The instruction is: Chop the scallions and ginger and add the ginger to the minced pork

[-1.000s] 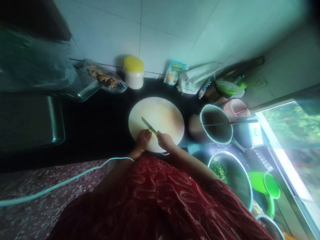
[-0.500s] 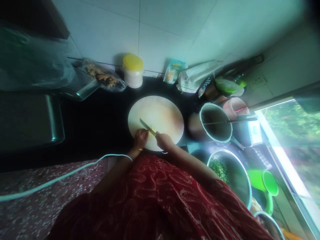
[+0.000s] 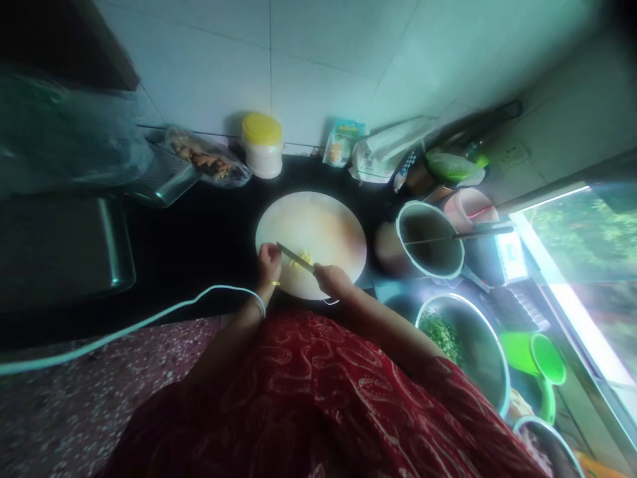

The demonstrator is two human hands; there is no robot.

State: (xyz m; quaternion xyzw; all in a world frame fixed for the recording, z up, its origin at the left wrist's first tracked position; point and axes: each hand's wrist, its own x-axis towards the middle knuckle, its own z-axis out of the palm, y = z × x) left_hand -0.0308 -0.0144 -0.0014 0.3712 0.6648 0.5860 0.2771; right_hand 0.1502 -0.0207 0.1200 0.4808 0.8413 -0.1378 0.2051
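Note:
A round white cutting board lies on the dark counter in front of me. On its lower left part is a small heap of pale yellow chopped pieces, too small to name. My right hand grips the handle of a knife, whose blade slants up to the left across the heap. At the board's left edge, my left hand is closed with its fingers at the blade's tip; its fingertips are partly hidden.
A yellow-lidded jar, a bag of ginger and packets line the wall. Right of the board stand a deep pot, a large bowl with chopped greens and a green mug. A pale cord crosses at left.
My left hand has moved up and left, from beside the yellow pieces to the knife's tip. The blade lies slightly flatter, and the pieces are more visible and spread out.

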